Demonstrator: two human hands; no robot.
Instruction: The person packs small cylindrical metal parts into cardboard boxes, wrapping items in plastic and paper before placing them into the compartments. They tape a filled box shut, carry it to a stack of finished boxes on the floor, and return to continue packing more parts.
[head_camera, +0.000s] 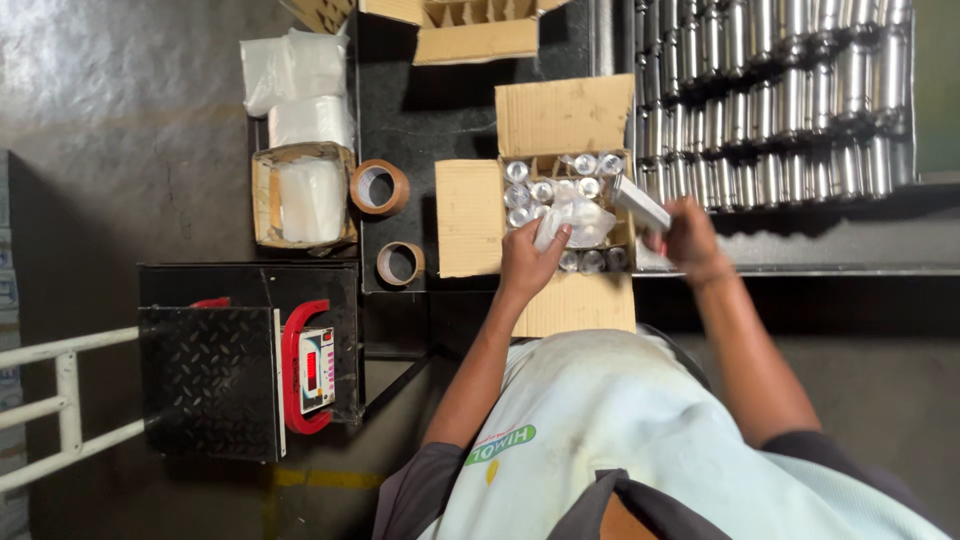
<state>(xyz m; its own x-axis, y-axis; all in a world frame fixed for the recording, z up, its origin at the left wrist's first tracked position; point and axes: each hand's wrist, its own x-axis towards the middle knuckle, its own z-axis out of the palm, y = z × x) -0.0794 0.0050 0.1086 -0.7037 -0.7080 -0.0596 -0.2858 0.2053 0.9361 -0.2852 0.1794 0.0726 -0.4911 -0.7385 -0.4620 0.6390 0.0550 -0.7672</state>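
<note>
An open cardboard box (470, 215) sits on a dark table, its flaps spread out, with several shiny metal cans (545, 188) standing upright inside. My left hand (530, 262) reaches into the box and grips a crumpled clear plastic bag (580, 222) lying over the cans. My right hand (688, 235) is at the box's right edge, closed on one silver can (640, 203) tilted over the rim.
Many more silver cans (780, 90) stand in rows at the upper right. Two rolls of brown tape (379, 187) lie left of the box. A box of plastic bags (300, 195) and a platform scale (210, 380) with a red-framed display (315, 368) are at left.
</note>
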